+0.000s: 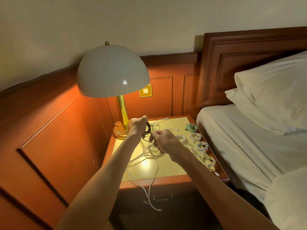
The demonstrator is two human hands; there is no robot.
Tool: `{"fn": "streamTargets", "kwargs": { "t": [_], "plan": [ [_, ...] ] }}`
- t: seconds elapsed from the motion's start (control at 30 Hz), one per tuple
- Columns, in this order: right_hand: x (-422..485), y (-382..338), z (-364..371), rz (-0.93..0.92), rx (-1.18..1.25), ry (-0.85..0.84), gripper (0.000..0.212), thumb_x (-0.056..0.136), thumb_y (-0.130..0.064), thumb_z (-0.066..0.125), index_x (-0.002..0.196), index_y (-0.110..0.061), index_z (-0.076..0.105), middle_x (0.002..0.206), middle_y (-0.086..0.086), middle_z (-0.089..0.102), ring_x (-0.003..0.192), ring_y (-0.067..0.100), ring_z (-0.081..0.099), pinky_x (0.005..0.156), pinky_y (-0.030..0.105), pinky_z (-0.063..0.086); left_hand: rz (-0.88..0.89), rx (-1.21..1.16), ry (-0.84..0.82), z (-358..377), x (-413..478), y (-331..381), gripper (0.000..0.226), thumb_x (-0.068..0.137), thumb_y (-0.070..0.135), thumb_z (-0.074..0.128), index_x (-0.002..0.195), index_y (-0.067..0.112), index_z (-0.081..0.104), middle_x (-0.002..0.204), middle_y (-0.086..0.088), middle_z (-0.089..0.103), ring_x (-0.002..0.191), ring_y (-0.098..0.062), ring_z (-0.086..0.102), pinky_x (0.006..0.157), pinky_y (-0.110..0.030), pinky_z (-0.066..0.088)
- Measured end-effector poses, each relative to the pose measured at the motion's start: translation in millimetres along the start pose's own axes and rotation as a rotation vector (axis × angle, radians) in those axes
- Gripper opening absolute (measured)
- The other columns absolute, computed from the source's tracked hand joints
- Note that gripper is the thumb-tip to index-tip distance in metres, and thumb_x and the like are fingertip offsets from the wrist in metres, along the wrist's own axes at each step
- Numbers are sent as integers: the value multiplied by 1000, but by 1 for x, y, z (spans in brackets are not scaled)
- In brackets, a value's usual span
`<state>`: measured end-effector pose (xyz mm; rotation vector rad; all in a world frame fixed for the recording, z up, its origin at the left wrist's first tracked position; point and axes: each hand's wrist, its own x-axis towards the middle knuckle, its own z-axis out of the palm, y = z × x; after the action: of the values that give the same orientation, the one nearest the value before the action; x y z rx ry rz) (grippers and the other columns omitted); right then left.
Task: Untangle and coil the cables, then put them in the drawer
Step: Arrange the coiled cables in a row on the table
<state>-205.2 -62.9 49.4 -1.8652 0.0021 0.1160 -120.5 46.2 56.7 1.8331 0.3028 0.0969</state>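
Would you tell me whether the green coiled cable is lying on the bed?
No, the green coiled cable lies on the nightstand, near its edge beside the bed.

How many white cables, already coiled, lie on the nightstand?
4 clear: far coil, middle coil and near coil in a row along the bed-side edge, inner coil by the right hand. Another may hide behind that hand.

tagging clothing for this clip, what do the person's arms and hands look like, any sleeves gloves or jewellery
The left forearm and right forearm are bare, with no sleeves in view. The left hand and right hand wear no gloves, and no watch, bracelet or ring shows on either.
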Motion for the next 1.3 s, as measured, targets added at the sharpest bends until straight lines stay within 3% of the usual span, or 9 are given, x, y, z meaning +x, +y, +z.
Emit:
{"fn": "streamTargets", "kwargs": {
  "t": [0.1, 0.23, 0.53, 0.67, 0.77, 0.87, 1.0, 1.17, 1.3],
  "plan": [
    [3, 1, -3, -31, -94, -3, 26, 103, -26, 48, 98, -9, 67, 63, 2, 58, 49, 10, 49, 45, 21, 38, 58, 37, 1, 0, 0, -1, 31, 90, 36, 54, 67, 15, 57, 69, -6, 56, 63, -22, 49, 56, -30, 40],
    [11, 0, 3, -141, -180, 75, 24, 100, -32, 57, 87, -14, 66, 65, -2, 65, 46, 7, 58, 47, 20, 45, 107, 52, -19, 4, 5, -1, 44, 92, 44, 52, 60, 15, 55, 59, -3, 48, 63, -22, 45, 62, -34, 37],
    [10, 0, 1, 24, 227, -73, 21, 103, -17, 52, 94, -3, 65, 66, 4, 57, 55, 15, 54, 57, 30, 52, 131, 109, -40, -6, 16, -7, 48, 95, 45, 50, 56, 17, 47, 55, -1, 44, 55, -18, 40, 62, -33, 36],
    [-1, 3, 8, 16, 313, -77, 22, 103, -13, 50, 88, -4, 62, 58, 0, 50, 52, 11, 47, 54, 25, 45, 29, 76, -45, -6, 18, -14, 36, 95, 42, 53, 69, 18, 49, 74, -5, 53, 74, -21, 49, 72, -34, 42],
    [-3, 6, 8, 2, 327, -59, 23, 104, -13, 48, 89, -3, 62, 59, 1, 49, 49, 8, 46, 51, 23, 42, 17, 34, -33, -2, 15, -15, 34, 95, 38, 55, 70, 15, 50, 78, -10, 53, 71, -20, 46, 67, -32, 37],
    [1, 14, 2, 18, 273, -19, 23, 104, -17, 49, 98, 0, 62, 64, 5, 57, 53, 12, 55, 54, 29, 54, 37, 23, -119, 4, 15, -14, 41, 97, 49, 50, 72, 16, 49, 74, -6, 50, 69, -18, 46, 67, -34, 39],
    [18, 31, -25, 20, 141, 113, 23, 97, -15, 62, 120, -15, 55, 85, 10, 72, 68, 21, 72, 57, 36, 62, -3, 121, -311, 17, 10, -11, 55, 97, 62, 36, 87, 11, 54, 72, -3, 49, 62, -13, 46, 52, -24, 38],
    [56, 53, -67, -67, 56, 345, 16, 93, -16, 69, 108, -12, 68, 99, 11, 73, 76, 22, 74, 58, 32, 62, -52, 67, -474, 60, 19, -12, 47, 103, 50, 30, 80, 16, 52, 80, -4, 52, 71, -15, 44, 62, -27, 38],
    [94, 74, -104, -58, -44, 348, 19, 91, -15, 71, 109, -8, 73, 100, 10, 74, 84, 24, 74, 68, 34, 64, -99, 50, -527, 93, 31, -9, 51, 104, 49, 30, 87, 9, 58, 82, -7, 59, 72, -16, 53, 59, -25, 46]
  ]
}}
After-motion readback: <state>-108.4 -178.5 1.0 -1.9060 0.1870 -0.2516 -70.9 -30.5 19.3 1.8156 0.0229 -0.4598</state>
